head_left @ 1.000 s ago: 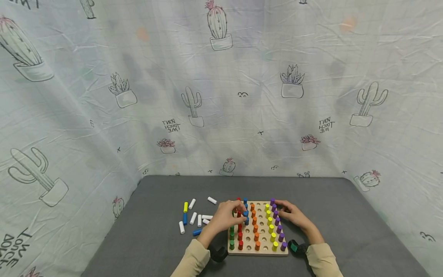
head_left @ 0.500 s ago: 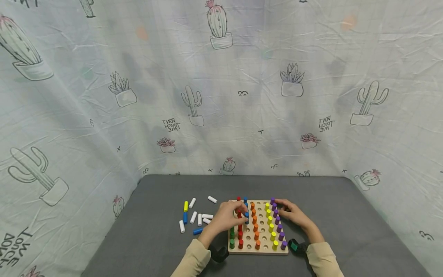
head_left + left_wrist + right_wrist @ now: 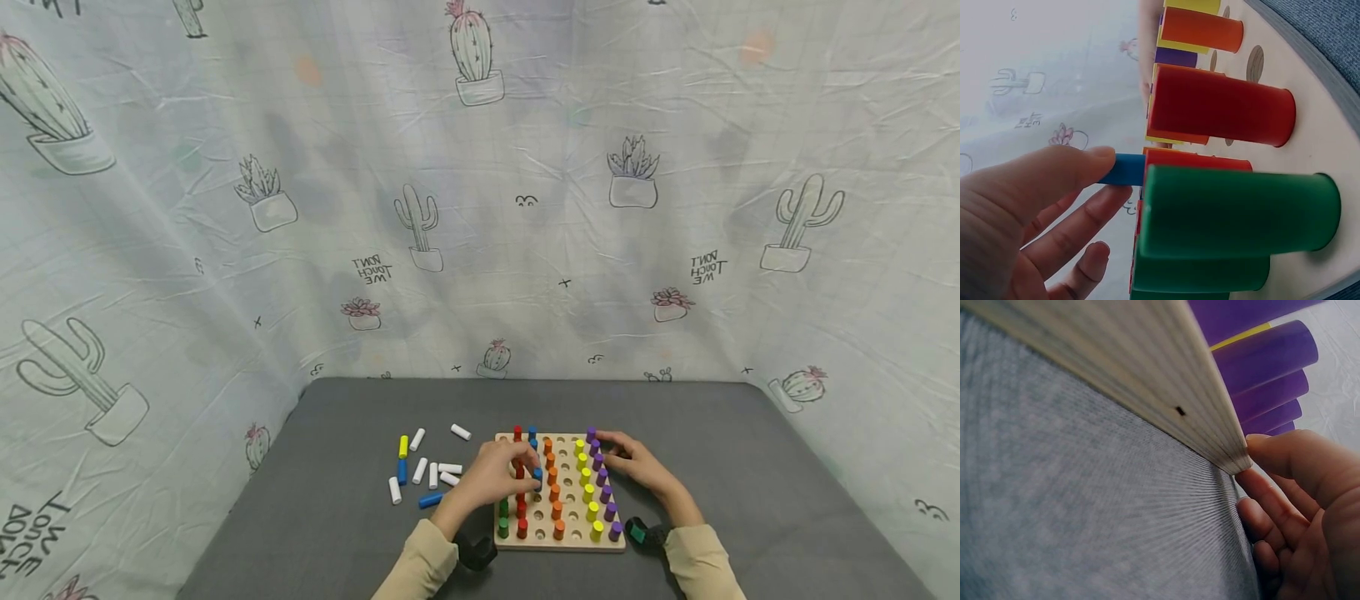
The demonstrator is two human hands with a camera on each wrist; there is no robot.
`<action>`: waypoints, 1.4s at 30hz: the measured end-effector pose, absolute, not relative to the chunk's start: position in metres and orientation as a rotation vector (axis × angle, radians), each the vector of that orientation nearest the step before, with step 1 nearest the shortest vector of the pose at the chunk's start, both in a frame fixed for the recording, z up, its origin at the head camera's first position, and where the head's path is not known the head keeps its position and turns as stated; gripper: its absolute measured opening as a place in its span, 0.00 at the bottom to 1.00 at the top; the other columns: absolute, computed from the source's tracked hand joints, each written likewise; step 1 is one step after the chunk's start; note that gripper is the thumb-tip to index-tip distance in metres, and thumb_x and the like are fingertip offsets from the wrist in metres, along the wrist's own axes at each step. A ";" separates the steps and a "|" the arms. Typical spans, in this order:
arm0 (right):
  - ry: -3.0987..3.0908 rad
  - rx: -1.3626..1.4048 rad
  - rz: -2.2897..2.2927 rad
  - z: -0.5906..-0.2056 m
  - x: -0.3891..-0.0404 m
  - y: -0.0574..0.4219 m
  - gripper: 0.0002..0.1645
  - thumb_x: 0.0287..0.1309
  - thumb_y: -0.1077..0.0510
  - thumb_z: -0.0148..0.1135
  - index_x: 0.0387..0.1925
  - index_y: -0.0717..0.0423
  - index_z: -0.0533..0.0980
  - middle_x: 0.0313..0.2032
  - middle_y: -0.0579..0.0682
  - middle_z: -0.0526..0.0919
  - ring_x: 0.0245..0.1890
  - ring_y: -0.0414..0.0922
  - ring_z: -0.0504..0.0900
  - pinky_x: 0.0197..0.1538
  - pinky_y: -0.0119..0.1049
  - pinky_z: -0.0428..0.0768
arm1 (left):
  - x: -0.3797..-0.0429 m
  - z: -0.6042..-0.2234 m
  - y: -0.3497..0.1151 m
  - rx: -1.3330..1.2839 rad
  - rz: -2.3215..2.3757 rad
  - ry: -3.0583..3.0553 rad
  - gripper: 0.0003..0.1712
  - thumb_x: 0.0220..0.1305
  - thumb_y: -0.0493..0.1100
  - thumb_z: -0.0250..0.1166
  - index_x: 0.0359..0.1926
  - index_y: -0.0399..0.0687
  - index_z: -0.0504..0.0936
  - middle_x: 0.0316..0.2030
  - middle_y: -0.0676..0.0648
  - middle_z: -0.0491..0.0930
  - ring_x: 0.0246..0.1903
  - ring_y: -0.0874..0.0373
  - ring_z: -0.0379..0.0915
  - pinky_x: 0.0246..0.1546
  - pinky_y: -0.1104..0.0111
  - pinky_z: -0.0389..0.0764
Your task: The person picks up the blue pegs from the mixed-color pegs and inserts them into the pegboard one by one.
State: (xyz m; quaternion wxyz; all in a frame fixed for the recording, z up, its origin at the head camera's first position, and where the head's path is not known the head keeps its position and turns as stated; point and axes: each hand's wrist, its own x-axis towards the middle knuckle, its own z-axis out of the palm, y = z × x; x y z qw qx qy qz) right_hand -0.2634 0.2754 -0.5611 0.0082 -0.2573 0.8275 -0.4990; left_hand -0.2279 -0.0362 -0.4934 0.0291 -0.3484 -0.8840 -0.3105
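Peg (image 3: 537,477), blue, about upright on left half of peg board (image 3: 551,547), between red pegs (image 3: 522,529) to left and orange pegs (image 3: 555,493) to right. Lower end near a hole; can't tell whether inside, hidden in left wrist view. Pinched between thumb and finger of left hand (image 3: 491,475), other fingers apart. Best bet: grip high, square up over hole, press straight down, knuckles clear of reds and green pegs (image 3: 503,527). Right hand (image 3: 633,462) clamped by thumb and fingers on far right corner; hold firm against the push. Loose white pegs (image 3: 420,472) farther left on table (image 3: 337,500); ignore for now.
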 end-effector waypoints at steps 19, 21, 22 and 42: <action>2.605 -0.829 -1.554 -0.546 -0.253 0.268 0.24 0.62 0.69 0.52 0.57 0.77 0.63 0.41 0.70 0.71 0.32 0.35 0.71 0.31 0.28 0.70 | -0.227 -0.500 -0.037 -1.087 -0.940 -2.800 0.10 0.52 0.50 0.70 0.34 0.59 0.78 0.28 0.66 0.77 0.34 0.70 0.68 0.56 0.52 0.59; 2.595 -0.826 -1.558 -0.539 -0.249 0.265 0.24 0.61 0.69 0.52 0.57 0.78 0.63 0.41 0.71 0.71 0.32 0.37 0.71 0.31 0.28 0.70 | -0.227 -0.501 -0.037 -1.086 -0.936 -2.802 0.10 0.52 0.50 0.70 0.34 0.60 0.77 0.28 0.67 0.77 0.34 0.70 0.68 0.56 0.52 0.59; 2.592 -0.827 -1.560 -0.535 -0.247 0.264 0.24 0.61 0.69 0.52 0.57 0.78 0.63 0.41 0.71 0.71 0.32 0.37 0.71 0.31 0.28 0.70 | -0.227 -0.501 -0.037 -1.086 -0.936 -2.801 0.10 0.52 0.50 0.70 0.33 0.60 0.77 0.28 0.66 0.77 0.34 0.70 0.69 0.56 0.52 0.59; 2.586 -0.816 -1.561 -0.530 -0.245 0.262 0.24 0.62 0.68 0.52 0.57 0.77 0.63 0.43 0.71 0.71 0.33 0.36 0.71 0.32 0.29 0.70 | -0.226 -0.504 -0.034 -1.082 -0.865 -2.802 0.11 0.51 0.50 0.71 0.33 0.60 0.78 0.27 0.66 0.77 0.35 0.69 0.67 0.58 0.50 0.57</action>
